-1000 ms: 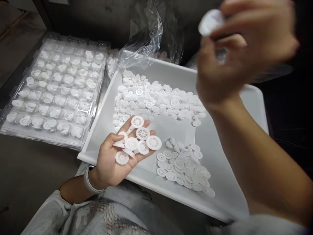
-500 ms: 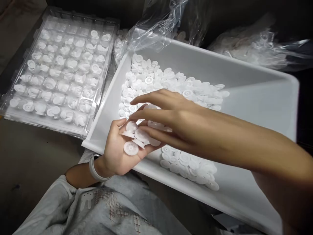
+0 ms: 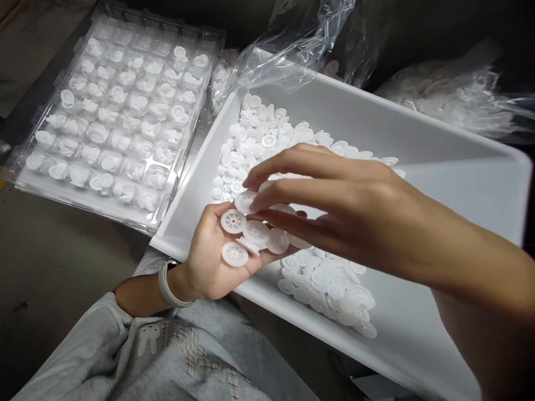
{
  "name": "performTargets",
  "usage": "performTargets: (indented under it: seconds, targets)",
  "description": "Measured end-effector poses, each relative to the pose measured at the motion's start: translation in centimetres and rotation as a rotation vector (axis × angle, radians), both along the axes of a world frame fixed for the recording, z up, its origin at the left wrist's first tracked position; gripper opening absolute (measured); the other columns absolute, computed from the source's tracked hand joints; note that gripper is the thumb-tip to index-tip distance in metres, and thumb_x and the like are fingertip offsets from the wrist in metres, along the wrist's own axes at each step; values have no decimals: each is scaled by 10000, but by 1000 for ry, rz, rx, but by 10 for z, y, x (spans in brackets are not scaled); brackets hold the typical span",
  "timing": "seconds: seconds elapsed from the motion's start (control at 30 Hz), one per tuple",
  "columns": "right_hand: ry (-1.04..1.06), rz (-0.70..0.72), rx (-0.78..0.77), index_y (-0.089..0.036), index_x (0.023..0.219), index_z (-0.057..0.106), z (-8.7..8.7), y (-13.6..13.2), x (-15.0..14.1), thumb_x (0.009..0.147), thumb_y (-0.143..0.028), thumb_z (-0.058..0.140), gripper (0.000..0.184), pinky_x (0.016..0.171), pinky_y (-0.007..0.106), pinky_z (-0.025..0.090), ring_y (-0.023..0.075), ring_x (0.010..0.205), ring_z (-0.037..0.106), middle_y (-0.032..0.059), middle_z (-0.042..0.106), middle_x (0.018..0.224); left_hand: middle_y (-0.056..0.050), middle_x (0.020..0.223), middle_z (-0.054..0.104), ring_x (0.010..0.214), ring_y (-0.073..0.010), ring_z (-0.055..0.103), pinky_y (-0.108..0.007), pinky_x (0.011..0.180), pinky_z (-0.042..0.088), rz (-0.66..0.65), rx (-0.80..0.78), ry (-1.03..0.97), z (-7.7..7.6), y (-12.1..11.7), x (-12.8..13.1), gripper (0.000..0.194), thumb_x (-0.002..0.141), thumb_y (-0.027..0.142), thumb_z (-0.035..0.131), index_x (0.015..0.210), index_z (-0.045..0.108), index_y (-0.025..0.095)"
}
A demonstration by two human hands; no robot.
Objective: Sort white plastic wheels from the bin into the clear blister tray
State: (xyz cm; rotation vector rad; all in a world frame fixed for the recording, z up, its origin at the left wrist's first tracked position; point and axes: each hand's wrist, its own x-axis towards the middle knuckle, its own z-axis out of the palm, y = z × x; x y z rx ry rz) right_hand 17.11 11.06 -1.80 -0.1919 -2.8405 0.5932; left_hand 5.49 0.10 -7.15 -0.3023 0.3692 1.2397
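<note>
My left hand [image 3: 211,262], palm up and cupped over the near side of a pale grey tub [image 3: 451,131], bears several small white plastic wheels [image 3: 234,254] with spoked centres. Reaching in from the right, my right hand [image 3: 317,195] is over that palm. Its fingertips are closed on a white plastic wheel [image 3: 246,201] at the upper edge of the handful. More wheels lie partly hidden under its fingers. Inside the tub, one heap of wheels [image 3: 261,125] is at the far left and a smaller heap [image 3: 330,284] lies near the front wall.
Left of the tub stands a clear compartment tray [image 3: 90,197], its pockets holding white pieces. Crumpled clear plastic film [image 3: 292,61] hangs over the tub's back left corner. Behind the tub lies a clear bag [image 3: 455,94] of pale parts.
My right hand came down from the upper right, where it held white wheels, to my left palm. Over the last half second its fingertips closed on a wheel there. The view shifted too.
</note>
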Motion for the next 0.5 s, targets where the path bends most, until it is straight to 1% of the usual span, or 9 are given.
performTargets:
  seconds: [0.1,0.2,0.27,0.37,0.43,0.5]
  targets:
    - [21,-19,143,-194,831,610,-5,-7,7,893,-124,557,107,614,311,467,173,819,560,69,607,966,-15,1003,705,976,-156,666,-423,1003,495,6,40,18,0,-2,1,370,917,308,342,1147,621,226]
    - [-9,-51,190,-216,797,603,-6,-11,13,890,-142,564,124,607,325,466,183,810,539,60,601,961,-10,1220,651,1172,-199,598,-472,1079,430,-7,95,55,-1,-3,1,412,918,327,351,1271,558,282]
    - [-15,-53,197,-201,795,598,-6,-13,16,892,-138,554,123,631,341,471,199,845,533,76,594,996,-16,1316,600,1246,-220,554,-484,1104,402,-11,110,76,-1,-4,1,442,922,347,329,1306,540,284]
    - [-15,-56,232,-185,814,591,-5,-14,20,888,-128,560,98,643,356,456,211,862,514,95,577,1012,-26,1374,559,1293,-238,520,-502,1130,369,-2,120,84,-1,-4,0,471,924,359,305,1332,526,278]
    - [-5,-68,235,-189,871,591,-6,-15,22,890,-129,571,66,647,349,452,198,860,514,87,571,1013,-27,1383,552,1324,-246,493,-516,1148,341,-8,130,79,-1,-4,0,470,920,359,318,1335,525,280]
    - [21,-70,202,-190,949,591,-6,-16,23,895,-136,579,78,653,328,467,174,861,531,78,572,1015,-36,1389,548,1362,-262,452,-543,1168,296,-13,136,71,-1,-4,1,471,915,358,331,1338,523,275]
